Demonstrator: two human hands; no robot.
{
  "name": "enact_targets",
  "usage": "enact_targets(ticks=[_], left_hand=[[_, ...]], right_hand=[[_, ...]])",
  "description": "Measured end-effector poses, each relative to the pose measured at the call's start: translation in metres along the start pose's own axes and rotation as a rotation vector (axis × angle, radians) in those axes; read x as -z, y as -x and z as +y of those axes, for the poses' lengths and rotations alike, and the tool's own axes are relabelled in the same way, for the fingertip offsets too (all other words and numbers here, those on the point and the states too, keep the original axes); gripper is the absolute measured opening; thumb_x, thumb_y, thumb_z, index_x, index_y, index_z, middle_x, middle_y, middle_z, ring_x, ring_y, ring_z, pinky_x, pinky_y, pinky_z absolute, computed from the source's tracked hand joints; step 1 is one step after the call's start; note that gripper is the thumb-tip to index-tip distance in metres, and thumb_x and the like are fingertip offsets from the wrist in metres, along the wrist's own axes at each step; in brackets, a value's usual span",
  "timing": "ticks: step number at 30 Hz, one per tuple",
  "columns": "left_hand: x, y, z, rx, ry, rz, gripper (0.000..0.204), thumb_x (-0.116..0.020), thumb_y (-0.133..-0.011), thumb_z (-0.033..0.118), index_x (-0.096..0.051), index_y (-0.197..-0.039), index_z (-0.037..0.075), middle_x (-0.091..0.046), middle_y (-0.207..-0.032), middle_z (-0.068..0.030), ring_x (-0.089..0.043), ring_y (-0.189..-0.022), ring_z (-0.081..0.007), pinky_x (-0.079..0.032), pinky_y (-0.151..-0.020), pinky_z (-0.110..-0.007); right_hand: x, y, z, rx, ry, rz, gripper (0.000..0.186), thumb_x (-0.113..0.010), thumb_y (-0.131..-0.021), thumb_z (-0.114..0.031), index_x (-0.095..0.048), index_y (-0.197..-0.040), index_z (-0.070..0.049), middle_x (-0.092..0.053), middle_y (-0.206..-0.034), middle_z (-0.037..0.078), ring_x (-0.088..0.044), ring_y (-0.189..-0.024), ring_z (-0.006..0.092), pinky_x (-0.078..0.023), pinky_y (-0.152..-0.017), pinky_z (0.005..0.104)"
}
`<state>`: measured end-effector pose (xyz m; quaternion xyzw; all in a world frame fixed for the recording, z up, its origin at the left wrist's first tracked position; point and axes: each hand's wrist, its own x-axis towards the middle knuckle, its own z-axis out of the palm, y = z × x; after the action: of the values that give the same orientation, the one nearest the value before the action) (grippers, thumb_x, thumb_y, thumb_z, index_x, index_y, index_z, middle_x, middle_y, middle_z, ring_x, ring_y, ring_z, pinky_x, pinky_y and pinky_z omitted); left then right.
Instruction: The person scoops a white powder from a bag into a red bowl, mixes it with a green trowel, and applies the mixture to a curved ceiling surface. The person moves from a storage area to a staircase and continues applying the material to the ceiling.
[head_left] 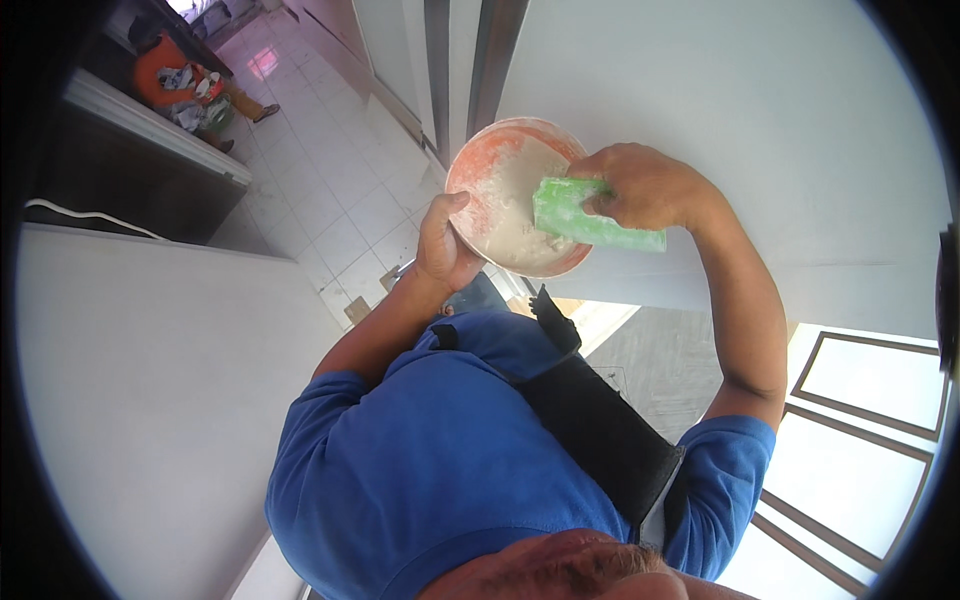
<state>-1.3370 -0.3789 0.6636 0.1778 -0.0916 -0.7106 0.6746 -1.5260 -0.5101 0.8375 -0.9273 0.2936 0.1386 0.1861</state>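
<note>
My left hand [442, 240] grips the near rim of a round orange bowl [478, 170] and holds it up in front of my chest. The bowl holds pale, thick white paste [515, 215]. My right hand [648, 185] is closed on a green rectangular float [590, 220], smeared with the same white paste. The float's end lies over the right side of the bowl, touching the paste. My blue shirt [430, 470] and a black strap [590, 420] fill the lower middle.
A white wall [760, 120] rises just behind the bowl, and another white surface [140, 400] lies at the left. White floor tiles [320, 190] run away at the upper left, where a person in orange [165, 75] crouches among small items. Panelled frames [860, 420] show at the lower right.
</note>
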Motion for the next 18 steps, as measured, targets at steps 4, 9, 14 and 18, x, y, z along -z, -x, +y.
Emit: enact_targets(ticks=[4, 9, 14, 18], left_hand=[[0.003, -0.002, -0.004, -0.004, 0.031, -0.004, 0.066, -0.057, -0.088, 0.031, -0.041, -0.145, 0.001, -0.054, -0.139, -0.0171, -0.054, -0.128, -0.0325, -0.043, -0.108, -0.050], [-0.004, -0.002, -0.006, -0.026, 0.006, 0.035, 0.070, -0.059, -0.085, 0.035, -0.044, -0.143, 0.000, -0.055, -0.139, -0.0196, -0.055, -0.127, -0.0337, -0.043, -0.110, -0.050], [-0.005, -0.004, -0.007, -0.034, 0.025, 0.029, 0.070, -0.059, -0.085, 0.035, -0.044, -0.143, -0.001, -0.055, -0.139, -0.0193, -0.054, -0.127, -0.0336, -0.042, -0.111, -0.050], [-0.008, -0.004, -0.006, -0.038, 0.006, 0.029, 0.069, -0.059, -0.085, 0.034, -0.044, -0.143, -0.001, -0.055, -0.138, -0.0189, -0.054, -0.127, -0.0333, -0.042, -0.111, -0.049]], right_hand=[[-0.006, -0.004, 0.009, 0.033, -0.018, -0.045, 0.040, -0.072, -0.085, -0.010, -0.067, -0.124, -0.003, -0.071, -0.108, 0.022, -0.067, -0.099, 0.0359, -0.050, -0.090, 0.0420], [0.007, -0.009, 0.000, -0.037, -0.095, -0.234, 0.044, -0.073, -0.088, -0.020, -0.066, -0.130, -0.009, -0.065, -0.128, 0.017, -0.061, -0.119, 0.0329, -0.047, -0.100, 0.0422], [0.005, -0.007, 0.007, 0.054, -0.161, -0.192, 0.042, -0.073, -0.088, -0.018, -0.066, -0.128, -0.007, -0.067, -0.124, 0.017, -0.062, -0.116, 0.0332, -0.048, -0.099, 0.0415], [-0.002, -0.007, 0.012, 0.096, -0.203, -0.146, 0.040, -0.073, -0.088, -0.017, -0.068, -0.126, -0.007, -0.068, -0.121, 0.017, -0.064, -0.113, 0.0329, -0.048, -0.098, 0.0413]])
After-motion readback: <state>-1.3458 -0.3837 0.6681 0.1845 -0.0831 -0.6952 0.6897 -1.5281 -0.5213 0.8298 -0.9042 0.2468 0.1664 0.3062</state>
